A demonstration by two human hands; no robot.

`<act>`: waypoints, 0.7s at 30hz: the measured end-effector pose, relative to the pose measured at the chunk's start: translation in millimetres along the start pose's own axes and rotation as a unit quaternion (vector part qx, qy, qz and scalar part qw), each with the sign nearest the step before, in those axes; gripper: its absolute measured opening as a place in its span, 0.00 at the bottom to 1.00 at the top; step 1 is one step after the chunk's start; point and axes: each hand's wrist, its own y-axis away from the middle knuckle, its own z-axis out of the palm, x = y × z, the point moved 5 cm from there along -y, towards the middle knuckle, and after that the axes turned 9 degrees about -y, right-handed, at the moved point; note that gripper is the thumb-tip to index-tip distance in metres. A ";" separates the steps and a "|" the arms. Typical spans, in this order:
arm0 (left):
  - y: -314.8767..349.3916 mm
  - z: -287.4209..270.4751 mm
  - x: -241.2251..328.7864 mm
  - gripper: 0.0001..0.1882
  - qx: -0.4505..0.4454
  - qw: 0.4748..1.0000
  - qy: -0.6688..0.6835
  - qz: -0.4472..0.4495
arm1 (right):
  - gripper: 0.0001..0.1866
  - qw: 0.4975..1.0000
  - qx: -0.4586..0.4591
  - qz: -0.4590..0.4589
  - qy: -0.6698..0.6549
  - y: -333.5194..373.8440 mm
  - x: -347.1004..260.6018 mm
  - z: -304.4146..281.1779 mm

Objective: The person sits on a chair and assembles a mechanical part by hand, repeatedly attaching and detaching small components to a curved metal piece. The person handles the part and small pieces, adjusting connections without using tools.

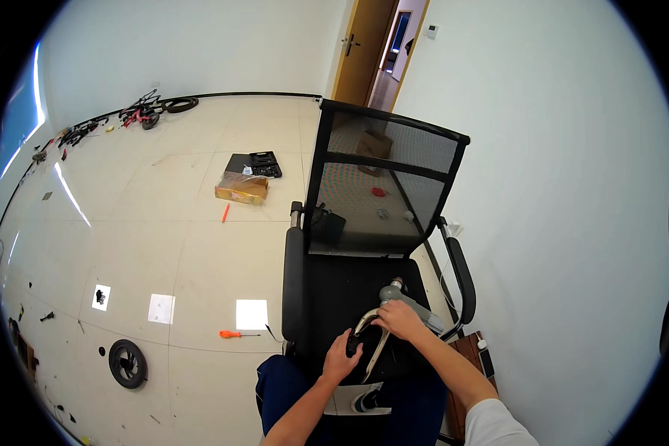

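My left hand is closed around a short black piece at the lower left end of a curved, pale, shiny bar. My right hand pinches the same bar near its upper bend. A second pale strip runs down from there toward my lap; its exact kind is unclear. The bar is held over the black seat of an office chair. Just beyond my right hand, a grey tool with a rounded head lies on the seat, its wider body partly hidden by that hand.
Armrests flank the seat, with a mesh back beyond. On the tiled floor to the left lie an orange screwdriver, a small black wheel, white sheets, a cardboard box and an open black case. Bike parts line the far wall.
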 end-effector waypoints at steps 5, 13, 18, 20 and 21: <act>1.8 3.1 -10.2 0.29 0.006 1.000 0.003 0.001 | 0.18 0.996 0.074 0.045 0.037 8.9 -23.5 -2.8; 7.8 9.0 -16.3 0.30 0.025 0.999 -0.003 0.042 | 0.21 0.975 0.103 0.169 0.098 35.4 -72.3 2.8; 5.3 11.0 -19.2 0.31 0.023 0.999 0.002 0.026 | 0.21 0.966 0.130 0.206 0.090 36.0 -80.7 13.1; 3.8 8.2 -16.8 0.31 0.024 0.999 0.002 0.025 | 0.21 0.967 0.130 0.205 0.081 36.0 -77.6 4.3; 3.5 6.3 -16.1 0.31 0.024 0.999 -0.003 0.024 | 0.21 0.968 0.118 0.209 0.075 32.9 -78.4 4.2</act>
